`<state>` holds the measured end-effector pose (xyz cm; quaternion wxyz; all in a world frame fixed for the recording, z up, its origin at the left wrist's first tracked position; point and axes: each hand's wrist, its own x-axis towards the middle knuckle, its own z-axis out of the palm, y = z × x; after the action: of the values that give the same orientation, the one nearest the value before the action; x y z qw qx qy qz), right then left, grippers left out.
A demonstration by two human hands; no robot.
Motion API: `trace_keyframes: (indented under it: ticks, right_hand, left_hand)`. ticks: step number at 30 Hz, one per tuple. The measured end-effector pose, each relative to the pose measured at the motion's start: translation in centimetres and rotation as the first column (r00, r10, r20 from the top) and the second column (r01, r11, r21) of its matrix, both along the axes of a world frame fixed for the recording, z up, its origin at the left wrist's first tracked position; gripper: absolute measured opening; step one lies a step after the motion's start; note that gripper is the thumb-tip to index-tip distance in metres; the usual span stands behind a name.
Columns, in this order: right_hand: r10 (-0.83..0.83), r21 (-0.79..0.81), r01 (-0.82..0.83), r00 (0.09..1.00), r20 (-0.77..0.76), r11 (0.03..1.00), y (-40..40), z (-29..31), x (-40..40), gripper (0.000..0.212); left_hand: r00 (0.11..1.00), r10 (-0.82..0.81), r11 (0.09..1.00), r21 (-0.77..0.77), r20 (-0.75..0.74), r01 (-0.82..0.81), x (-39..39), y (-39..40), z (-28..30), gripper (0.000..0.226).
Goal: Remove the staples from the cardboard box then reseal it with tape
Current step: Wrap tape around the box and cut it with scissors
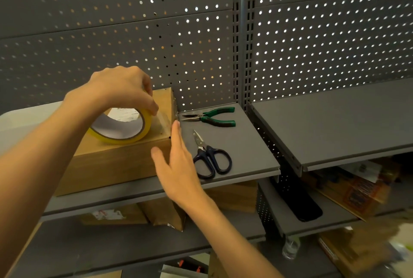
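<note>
A brown cardboard box (116, 161) lies on the grey shelf (245, 154). On top of it stands a yellow roll of clear tape (125, 131), which my left hand (118, 89) grips from above. A strip of tape runs from the roll across the box top to its right edge. My right hand (176, 159) lies flat with straight fingers against the box's right side, its fingertips at the top edge where the tape ends.
Green-handled pliers (210, 116) and dark blue scissors (210, 157) lie on the shelf right of the box. A perforated grey back panel (178, 31) stands behind. More cardboard boxes (163, 212) sit on the lower shelf. Another shelf (335, 125) lies to the right.
</note>
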<state>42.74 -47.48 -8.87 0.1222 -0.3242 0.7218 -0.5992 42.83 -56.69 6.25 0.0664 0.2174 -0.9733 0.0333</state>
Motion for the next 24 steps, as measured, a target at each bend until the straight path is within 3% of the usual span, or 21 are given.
trace_keyframes:
  ticks: [6, 11, 14, 24]
  right_hand:
    - [-0.052, -0.015, 0.052, 0.998, -0.016, 0.999, -1.0, 0.5, -0.5, 0.076]
    - [-0.078, -0.107, 0.083, 0.996, 0.048, 0.991, -1.5, 0.1, -0.4, 0.071]
    - [-0.082, -0.144, 0.093, 0.993, 0.085, 0.985, -1.8, -0.1, -0.2, 0.068]
    - [-0.139, -0.175, 0.166, 0.978, 0.156, 0.971, -2.7, -0.1, 0.5, 0.061]
  left_hand:
    - [0.999, -0.042, 0.999, -0.023, -0.015, 0.041, 0.1, 0.0, 0.1, 0.030]
    - [0.993, -0.108, 0.992, -0.069, -0.056, 0.104, 0.9, -0.7, -0.3, 0.046]
    - [0.992, -0.119, 0.985, -0.127, -0.040, 0.113, 1.2, -0.9, -0.4, 0.053]
    - [0.995, -0.069, 0.981, -0.178, 0.077, 0.082, 1.3, -0.5, -0.4, 0.045]
